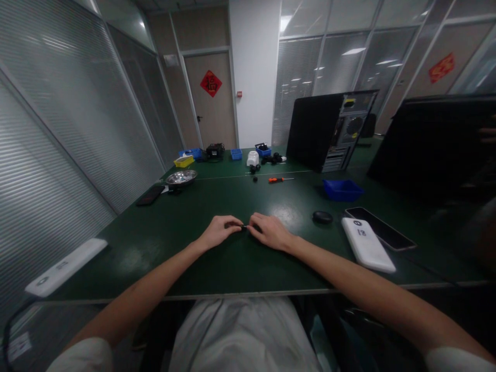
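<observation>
Two hands (pixel 217 232) (pixel 270 232) angle inward, pinching a small piece (pixel 244 227).

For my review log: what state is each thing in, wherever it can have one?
Left hand: pinching small dark part
Right hand: pinching the same part
Door: shut
Orange screwdriver: lying flat, unheld
Computer tower: upright, back showing
Metal dish: upright, open side up
Nearest blue tray: upright
Right-side phone: lying flat, face dark

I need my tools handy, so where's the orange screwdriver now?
In the head view, the orange screwdriver lies on the green table right of centre, beyond the right hand, between a small black piece and a blue tray.
</observation>
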Available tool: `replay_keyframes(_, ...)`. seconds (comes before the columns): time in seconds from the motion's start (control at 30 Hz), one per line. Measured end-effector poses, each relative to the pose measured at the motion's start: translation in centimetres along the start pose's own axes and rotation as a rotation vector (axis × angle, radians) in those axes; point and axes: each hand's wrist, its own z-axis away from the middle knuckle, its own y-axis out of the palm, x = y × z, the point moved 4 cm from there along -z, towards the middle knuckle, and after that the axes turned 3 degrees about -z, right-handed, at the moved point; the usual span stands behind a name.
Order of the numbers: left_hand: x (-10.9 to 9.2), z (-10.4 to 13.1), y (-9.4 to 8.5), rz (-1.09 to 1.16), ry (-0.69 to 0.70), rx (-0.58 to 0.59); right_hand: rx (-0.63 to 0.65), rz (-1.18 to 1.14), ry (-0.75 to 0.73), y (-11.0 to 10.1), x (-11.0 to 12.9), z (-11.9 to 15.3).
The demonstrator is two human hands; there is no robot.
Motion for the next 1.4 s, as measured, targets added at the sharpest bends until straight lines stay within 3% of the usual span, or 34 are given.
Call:
replay_keyframes(0.33, -0.6, 0.0, 0.7, -0.116, 0.052, 0.014, 0.056, 0.072, -0.024, 0.1, 0.8, -0.2)
replay_keyframes(1.0, 1.0, -0.5, 0.5, 0.099, -0.035, -0.050, 0.066, 0.092, -0.021, 0.6, 0.5, -0.2)
replay_keyframes(1.1, 1.8, -1.4, 0.4, 0.029, -0.037, -0.088, 0.062, 0.087, -0.014, 0.7, 0.5, -0.2)
replay_keyframes(1.23, 2.4, -2.2, 0.8, -0.073, 0.011, -0.044, 0.054, 0.069, -0.017, 0.7, 0.5, -0.2)
replay_keyframes(1.4, 1.4, -1.4, 0.5, -0.102, 0.057, -0.042, 0.029, 0.013, -0.014, 0.1, 0.3, -0.2)
